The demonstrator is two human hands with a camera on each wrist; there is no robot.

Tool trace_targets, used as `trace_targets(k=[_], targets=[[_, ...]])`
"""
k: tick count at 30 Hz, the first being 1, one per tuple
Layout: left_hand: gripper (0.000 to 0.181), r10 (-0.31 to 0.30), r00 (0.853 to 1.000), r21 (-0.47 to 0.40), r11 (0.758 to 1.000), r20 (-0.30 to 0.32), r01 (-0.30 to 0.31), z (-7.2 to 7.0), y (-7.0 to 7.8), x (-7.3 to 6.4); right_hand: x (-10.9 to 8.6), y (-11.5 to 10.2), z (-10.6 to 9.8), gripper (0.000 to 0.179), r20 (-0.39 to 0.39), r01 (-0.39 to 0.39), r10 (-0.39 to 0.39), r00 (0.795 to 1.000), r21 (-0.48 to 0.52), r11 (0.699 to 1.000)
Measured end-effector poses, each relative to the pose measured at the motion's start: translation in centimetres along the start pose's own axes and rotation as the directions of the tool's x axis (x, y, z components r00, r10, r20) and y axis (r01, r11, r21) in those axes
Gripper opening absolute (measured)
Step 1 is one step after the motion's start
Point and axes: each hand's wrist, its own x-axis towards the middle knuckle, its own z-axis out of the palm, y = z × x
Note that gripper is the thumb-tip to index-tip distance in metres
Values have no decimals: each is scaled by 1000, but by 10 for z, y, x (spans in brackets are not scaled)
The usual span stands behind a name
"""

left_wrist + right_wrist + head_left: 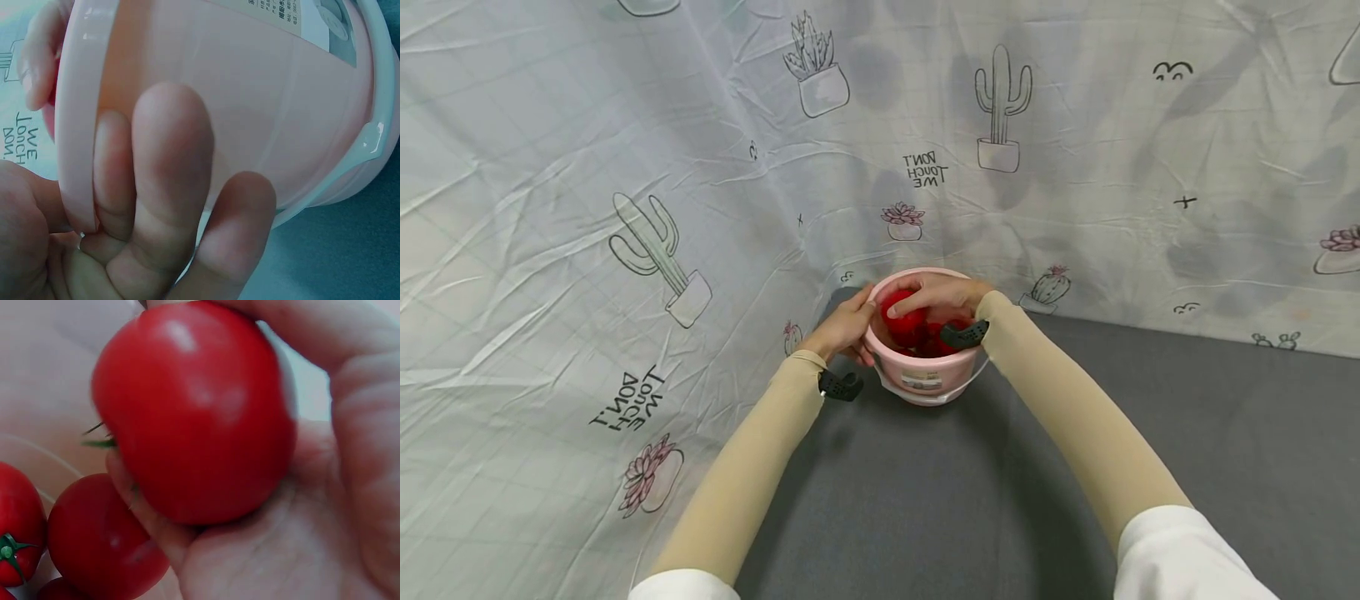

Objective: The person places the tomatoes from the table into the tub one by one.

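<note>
A pink bucket with a pale handle stands on the dark grey surface. My left hand grips its rim at the left side; in the left wrist view several fingers lie against the outer wall below the rim. Inside the bucket's mouth, my right hand holds a large red tomato, its fingers and thumb curved around the fruit. A bit of green stem shows at the tomato's side. Beneath it lie more red tomatoes, one with a green calyx. The bucket's bottom is hidden.
A white cloth printed with cacti and lettering hangs behind and along the left, close to the bucket. The grey surface stretches toward me and to the right. A dark strap piece sits at the left wrist.
</note>
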Motion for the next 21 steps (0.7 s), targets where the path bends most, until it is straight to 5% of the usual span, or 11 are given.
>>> trace_targets(k=[6,13,21], targets=[[58,9,1000,8,1000,16,-10,4,4,3,-6,2,-3,38,-10,30,-30,999,-29,999],[58,9,999,-2,1000,35,-9,8,5,7,-10,6,-7,43,63,154,-160,985,92,984],[57,8,1000,-15,1000,14,-8,4,1,7,-9,1,-6,54,19,159,-165,986,175,972]])
